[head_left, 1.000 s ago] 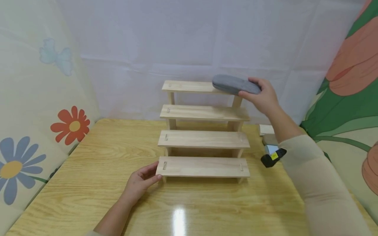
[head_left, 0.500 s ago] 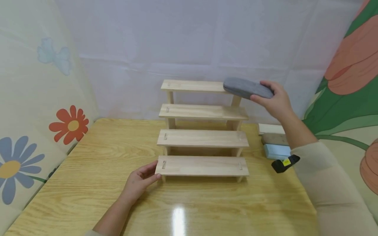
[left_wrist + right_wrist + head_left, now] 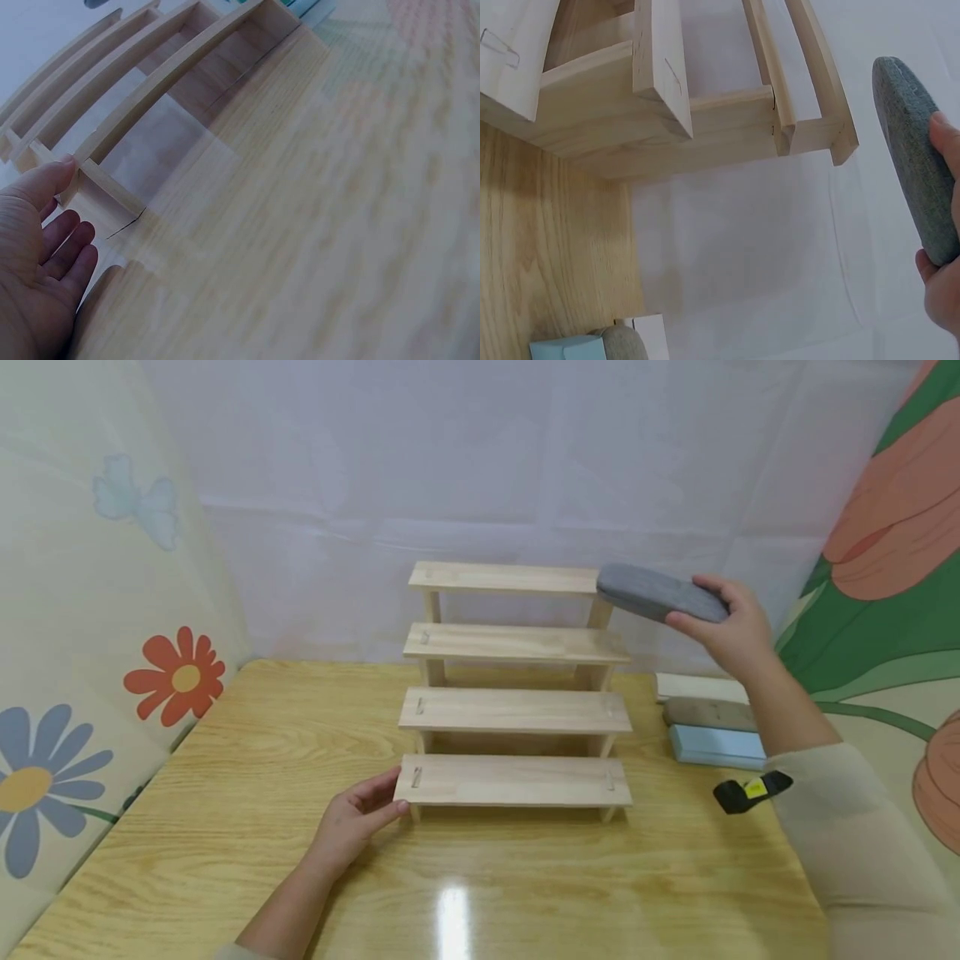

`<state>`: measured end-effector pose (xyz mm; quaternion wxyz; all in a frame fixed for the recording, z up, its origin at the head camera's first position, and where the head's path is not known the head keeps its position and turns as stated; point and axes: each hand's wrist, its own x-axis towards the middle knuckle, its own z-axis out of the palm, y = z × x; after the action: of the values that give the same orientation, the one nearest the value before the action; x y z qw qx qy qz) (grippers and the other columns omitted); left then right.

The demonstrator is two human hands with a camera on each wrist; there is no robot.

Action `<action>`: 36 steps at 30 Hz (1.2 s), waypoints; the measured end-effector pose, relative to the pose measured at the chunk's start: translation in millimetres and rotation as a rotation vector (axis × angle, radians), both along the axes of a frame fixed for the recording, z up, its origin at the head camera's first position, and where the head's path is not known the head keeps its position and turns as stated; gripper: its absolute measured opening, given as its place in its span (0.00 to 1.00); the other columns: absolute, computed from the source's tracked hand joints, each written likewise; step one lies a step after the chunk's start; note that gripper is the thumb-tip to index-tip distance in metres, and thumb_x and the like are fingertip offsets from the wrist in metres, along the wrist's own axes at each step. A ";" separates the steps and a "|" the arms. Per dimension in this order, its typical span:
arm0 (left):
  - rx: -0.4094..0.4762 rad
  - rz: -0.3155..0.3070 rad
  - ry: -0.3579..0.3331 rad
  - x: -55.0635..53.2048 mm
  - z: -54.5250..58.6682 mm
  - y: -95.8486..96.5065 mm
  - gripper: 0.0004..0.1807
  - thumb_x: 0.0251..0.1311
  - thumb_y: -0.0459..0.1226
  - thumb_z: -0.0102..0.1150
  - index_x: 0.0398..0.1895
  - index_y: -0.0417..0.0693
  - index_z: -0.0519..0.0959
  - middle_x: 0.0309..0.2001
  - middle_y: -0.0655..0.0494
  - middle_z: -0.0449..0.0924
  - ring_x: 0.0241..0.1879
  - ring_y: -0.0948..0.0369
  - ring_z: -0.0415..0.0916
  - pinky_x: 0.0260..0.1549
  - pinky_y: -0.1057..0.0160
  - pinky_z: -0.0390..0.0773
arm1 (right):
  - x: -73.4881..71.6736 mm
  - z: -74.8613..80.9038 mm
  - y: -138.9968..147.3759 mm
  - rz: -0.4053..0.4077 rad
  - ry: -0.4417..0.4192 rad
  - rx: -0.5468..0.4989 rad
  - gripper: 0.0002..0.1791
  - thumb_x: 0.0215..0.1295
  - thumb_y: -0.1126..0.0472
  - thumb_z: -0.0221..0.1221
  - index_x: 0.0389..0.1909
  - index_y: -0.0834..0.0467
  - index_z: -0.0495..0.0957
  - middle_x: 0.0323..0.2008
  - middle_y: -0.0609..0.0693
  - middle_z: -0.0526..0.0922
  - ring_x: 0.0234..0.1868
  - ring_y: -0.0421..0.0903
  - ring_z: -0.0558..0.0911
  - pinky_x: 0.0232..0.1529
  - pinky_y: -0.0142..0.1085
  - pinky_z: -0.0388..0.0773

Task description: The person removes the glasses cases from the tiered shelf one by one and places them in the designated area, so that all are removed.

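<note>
A stepped wooden display stand [image 3: 514, 710] with several plank shelves stands on the table. My left hand [image 3: 348, 827] holds the left end of its lowest shelf, the thumb on the front corner and the index finger hidden behind; in the left wrist view the other fingers curl loosely beside the leg. My right hand [image 3: 731, 627] grips a grey glasses case [image 3: 648, 591], fabric-covered and rounded, by its right end. The case is in the air just off the right end of the top shelf. The right wrist view shows a gap between the case [image 3: 913, 150] and the stand [image 3: 667, 142].
To the right of the stand lie a light blue case [image 3: 716, 746], a brown case [image 3: 705, 713] and a white one [image 3: 697, 687], side by side. The wood-grain table [image 3: 300, 735] ends at a white cloth [image 3: 360, 452] behind, with flower-printed cloth at both sides.
My right hand has moved right and slightly down with the grey glasses case, from over the top shelf to beyond its right end, uncovering the light blue case. The left hand stays put.
</note>
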<state>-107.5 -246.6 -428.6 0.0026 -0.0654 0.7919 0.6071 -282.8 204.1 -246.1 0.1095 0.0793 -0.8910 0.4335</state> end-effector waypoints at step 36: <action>0.007 -0.006 0.022 0.1 -2.7 -0.3 0.32 0.57 0.38 0.69 0.65 0.41 0.72 0.63 0.41 0.75 0.48 0.76 0.76 0.49 0.77 0.75 | 41.1 -40.9 55.5 -0.087 -0.050 0.045 0.45 0.64 0.43 0.62 0.75 0.56 0.55 0.73 0.67 0.52 0.69 0.69 0.57 0.64 0.65 0.59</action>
<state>-107.5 -246.9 -431.3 -0.0042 -0.0564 0.7900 0.6104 -241.7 259.6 -287.0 0.1039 0.0321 -0.9055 0.4101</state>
